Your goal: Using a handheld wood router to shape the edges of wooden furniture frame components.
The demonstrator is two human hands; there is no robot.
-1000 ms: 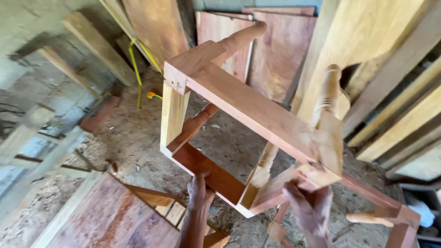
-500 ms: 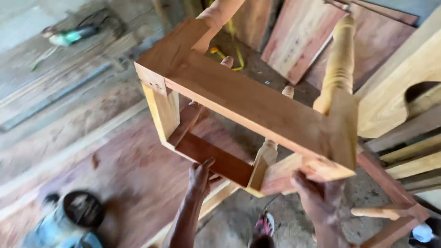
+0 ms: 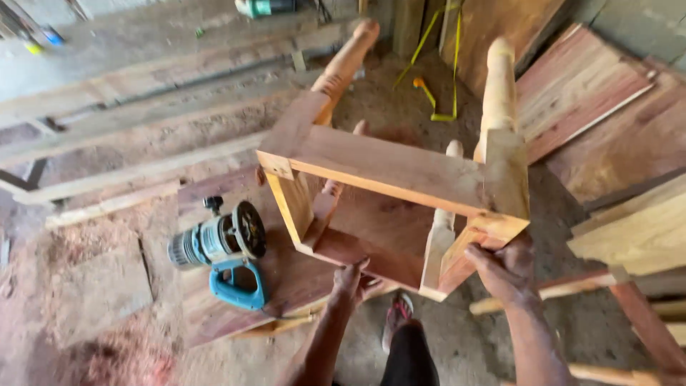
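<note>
Both hands, left (image 3: 351,277) and right (image 3: 506,268), fingers clenched on unfinished wooden table frame (image 3: 400,168), centre frame; repositioning it; next needs steady grip.

We see soft, even daylight with no glare. The pale square wooden stool frame (image 3: 400,179) is lit brightest on its top rail; its inside and the floor beneath the left hand (image 3: 350,280) lie in mild shadow. Far corners blur slightly; wide-lens stretching bends the edges.
</note>
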